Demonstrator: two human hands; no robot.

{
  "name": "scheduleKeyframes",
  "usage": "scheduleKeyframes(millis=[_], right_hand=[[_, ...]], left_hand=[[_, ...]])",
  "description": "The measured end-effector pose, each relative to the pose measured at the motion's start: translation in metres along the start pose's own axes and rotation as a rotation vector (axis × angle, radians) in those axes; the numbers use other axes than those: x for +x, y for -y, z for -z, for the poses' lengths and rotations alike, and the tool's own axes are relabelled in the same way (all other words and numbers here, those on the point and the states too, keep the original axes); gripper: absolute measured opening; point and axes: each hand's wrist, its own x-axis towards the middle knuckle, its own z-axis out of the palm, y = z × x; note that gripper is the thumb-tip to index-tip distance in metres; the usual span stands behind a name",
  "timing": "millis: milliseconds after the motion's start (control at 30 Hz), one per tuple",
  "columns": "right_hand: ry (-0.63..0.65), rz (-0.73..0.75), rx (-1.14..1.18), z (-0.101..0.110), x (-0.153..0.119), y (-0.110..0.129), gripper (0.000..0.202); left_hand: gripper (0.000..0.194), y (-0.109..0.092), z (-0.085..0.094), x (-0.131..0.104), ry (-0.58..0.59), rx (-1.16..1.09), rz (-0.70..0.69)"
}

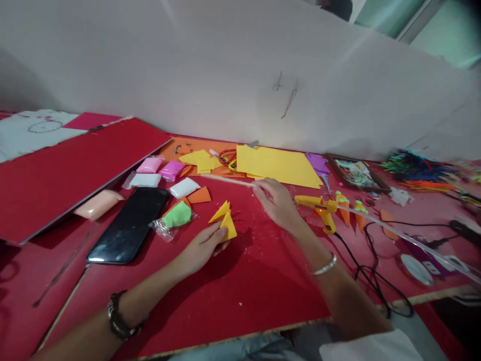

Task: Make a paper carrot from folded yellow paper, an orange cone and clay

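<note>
Between the thumb and fingers of my left hand [205,245] is a folded yellow foam sheet piece [228,228] with pointed ends. My right hand [277,203], a little higher and to the right, pinches one end of a thin pale wooden stick [227,180], which extends leftward over the table. A packet of green clay [177,215] and an orange foam piece [199,195] lie left of the folded piece. Just right of my right wrist rests a yellow glue gun [317,204] with a lit orange light and a clear glue stick [406,235] in its back.
A black phone [130,225] and several clay packets [149,164] lie at left, beside a raised red board [86,165]. Yellow sheets [280,165] and red-handled scissors [227,156] lie along the wall. Black cable [370,276] loops at right, near orange cones [343,213] and a tray [356,173].
</note>
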Motion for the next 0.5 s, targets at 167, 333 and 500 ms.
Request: scheduleKeyframes(millis=[167, 333, 500], right_hand=[[0.202, 0.048, -0.038, 0.009, -0.034, 0.004, 0.026], [0.232, 0.049, -0.113, -0.004, -0.041, -0.008, 0.029], [0.167, 0.002, -0.176, -0.005, -0.047, -0.015, 0.031]], left_hand=[[0.033, -0.005, 0.009, 0.004, -0.068, -0.088, -0.043], [0.036, -0.007, 0.014, 0.006, -0.069, -0.146, -0.036], [0.034, -0.010, 0.010, 0.005, -0.100, 0.057, -0.018]])
